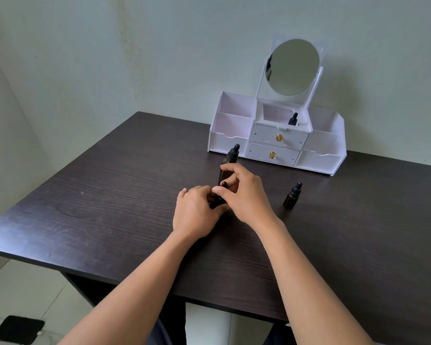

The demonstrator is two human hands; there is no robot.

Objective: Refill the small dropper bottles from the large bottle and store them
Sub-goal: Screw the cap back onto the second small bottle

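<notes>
Head view: right hand [244, 195] pinched the cap [224, 184] of a small bottle [218, 201] between thumb and fingertips. Left hand [197, 210] curled round the body of that bottle, low over the table [110, 195], near its middle. Most of the bottle was hidden by the fingers. Large bottle [230, 158] stood upright just behind both hands, capped, its lower part covered by the right fingers. Second small bottle [292, 196] stood upright on the table to the right, apart from the hands. Organizer [229, 143] stood at the far side of the table. Third small bottle [293, 119] stood in its top centre compartment, above two drawers and below a round mirror [292, 67]
</notes>
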